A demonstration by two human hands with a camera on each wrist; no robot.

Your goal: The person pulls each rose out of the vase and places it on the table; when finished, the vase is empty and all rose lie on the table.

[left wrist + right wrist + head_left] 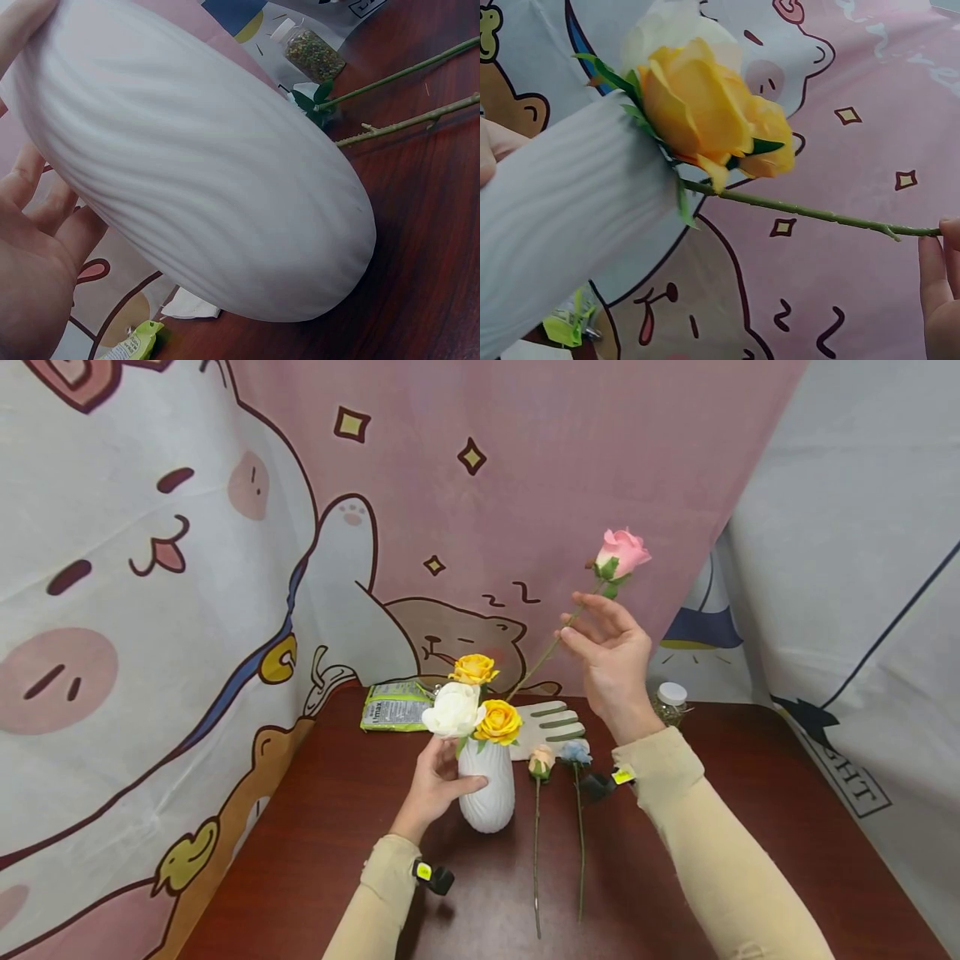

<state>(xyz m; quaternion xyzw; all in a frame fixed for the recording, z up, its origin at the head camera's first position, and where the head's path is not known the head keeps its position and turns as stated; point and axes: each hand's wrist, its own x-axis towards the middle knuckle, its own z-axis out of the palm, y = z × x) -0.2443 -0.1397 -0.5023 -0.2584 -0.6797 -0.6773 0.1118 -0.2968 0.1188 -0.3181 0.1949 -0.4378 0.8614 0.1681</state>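
My left hand [433,783] grips the white ribbed vase [491,797] near its top, thumb across the front. Two yellow roses [498,722] and a white flower [453,710] stand in the vase. High on the right, my right hand [618,668] pinches the stem of a pink rose [624,553] just below its bloom. This stem [802,208] slants down to the vase mouth, its lower end hidden behind a yellow rose in the right wrist view. In the left wrist view the vase [217,165] leans across the picture, with left fingers [56,210] beside it.
A peach rose [542,762] and a blue flower [576,753] lie on the dark table [465,910], right of the vase. Behind are a glove [551,722], a green-and-grey packet [393,708] and a white-capped jar [671,703]. Printed cloth [570,452] hangs around the table.
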